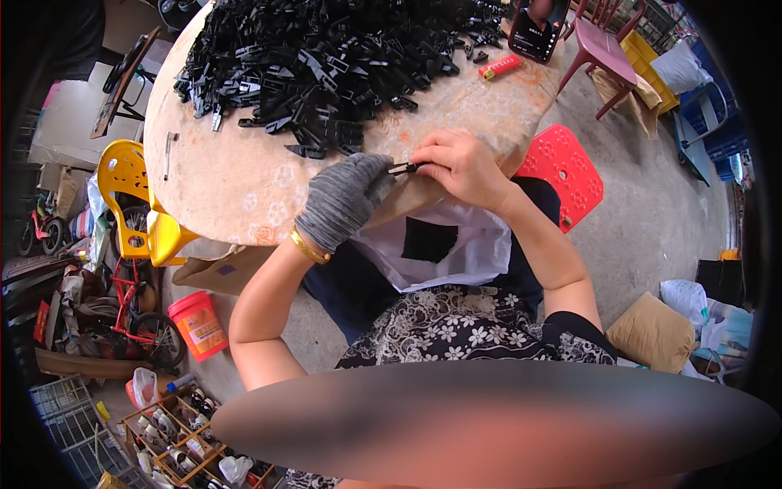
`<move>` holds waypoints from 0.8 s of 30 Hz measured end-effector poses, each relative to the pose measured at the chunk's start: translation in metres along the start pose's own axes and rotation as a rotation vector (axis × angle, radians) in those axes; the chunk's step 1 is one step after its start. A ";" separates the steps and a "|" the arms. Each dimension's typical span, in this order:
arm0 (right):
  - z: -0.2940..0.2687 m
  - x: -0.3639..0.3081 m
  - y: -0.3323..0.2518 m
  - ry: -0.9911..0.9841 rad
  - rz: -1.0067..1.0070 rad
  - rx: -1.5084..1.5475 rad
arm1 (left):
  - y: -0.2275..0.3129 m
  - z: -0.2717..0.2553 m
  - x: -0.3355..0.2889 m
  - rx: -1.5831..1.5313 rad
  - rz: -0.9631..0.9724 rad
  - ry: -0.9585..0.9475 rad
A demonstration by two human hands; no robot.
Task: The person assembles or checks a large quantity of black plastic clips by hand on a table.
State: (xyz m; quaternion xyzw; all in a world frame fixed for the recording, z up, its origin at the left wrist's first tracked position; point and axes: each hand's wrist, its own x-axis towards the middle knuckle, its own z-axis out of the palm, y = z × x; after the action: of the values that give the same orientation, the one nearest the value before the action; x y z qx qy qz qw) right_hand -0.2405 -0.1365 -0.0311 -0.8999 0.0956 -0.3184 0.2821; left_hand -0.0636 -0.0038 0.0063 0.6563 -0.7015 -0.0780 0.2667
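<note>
My left hand (340, 202), in a grey knit glove, and my bare right hand (463, 165) meet over the table's near edge. Between them is a small, narrow black piece (414, 168) with a pale, shiny stretch toward the glove. The fingertips of my right hand pinch its dark end. My gloved fingers are closed at its other end, though they hide what they grip there. Just beyond lies a large heap of black plastic parts (318, 69). Below my hands, an open white bag (486, 254) rests on my lap, with something black (430, 240) inside.
A patterned cloth covers the round table (220, 183). On it are a thin metal tool (169, 156), a red tube-shaped item (499, 67) and a phone (538, 28). Around it stand a red stool (564, 173), a yellow chair (124, 196) and a red bucket (198, 324).
</note>
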 end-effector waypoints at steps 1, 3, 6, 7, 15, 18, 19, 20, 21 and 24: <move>-0.001 0.000 0.000 -0.003 0.001 -0.001 | 0.002 -0.002 0.001 0.046 0.003 -0.026; -0.001 0.000 0.000 -0.004 -0.002 -0.002 | 0.004 -0.006 0.004 0.095 0.007 -0.053; -0.002 -0.001 0.001 0.004 -0.022 -0.004 | 0.007 -0.011 0.007 0.155 0.047 -0.088; -0.001 -0.001 0.001 0.011 -0.036 -0.004 | 0.008 -0.011 0.009 0.216 0.067 -0.120; -0.003 -0.003 -0.004 0.043 -0.003 -0.074 | 0.026 -0.009 0.031 0.514 0.078 -0.343; 0.002 0.001 -0.008 0.085 -0.082 -0.117 | 0.018 -0.002 0.039 0.364 0.098 -0.351; 0.004 0.002 -0.010 0.109 -0.129 -0.154 | 0.018 -0.001 0.042 0.343 0.093 -0.385; 0.005 0.001 -0.011 0.109 -0.127 -0.154 | 0.020 -0.001 0.045 0.322 0.087 -0.419; 0.006 0.000 -0.012 0.122 -0.130 -0.185 | 0.026 -0.005 0.047 0.280 0.099 -0.412; 0.006 -0.008 -0.005 0.154 -0.095 -0.200 | 0.020 0.004 0.049 0.372 0.185 -0.378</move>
State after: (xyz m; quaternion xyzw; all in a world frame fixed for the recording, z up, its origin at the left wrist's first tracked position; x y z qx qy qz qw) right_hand -0.2432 -0.1267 -0.0362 -0.9000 0.1055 -0.3885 0.1671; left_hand -0.0828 -0.0491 0.0257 0.6008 -0.7980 -0.0444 0.0121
